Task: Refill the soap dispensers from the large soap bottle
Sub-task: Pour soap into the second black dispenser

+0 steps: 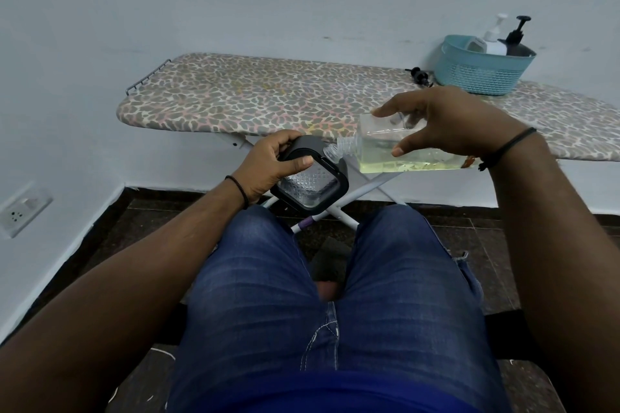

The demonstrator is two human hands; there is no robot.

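My right hand (pixel 449 121) grips the large clear soap bottle (pixel 379 154), which lies almost level with pale yellow soap pooled along its lower side. Its uncapped neck (pixel 340 148) points left and down, right at the top rim of a black-framed dispenser (pixel 310 184). My left hand (pixel 268 161) holds that dispenser from the left, tilted toward me, thumb on its front edge. The dispenser has a textured clear window. Both are held in the air above my knees, in front of the ironing board.
A leopard-print ironing board (pixel 268 94) stands ahead by the wall. At its right end sits a teal basket (pixel 483 65) with a white pump bottle (pixel 495 37) and a black pump bottle (pixel 516 40). A loose black pump head (pixel 419 74) lies beside the basket.
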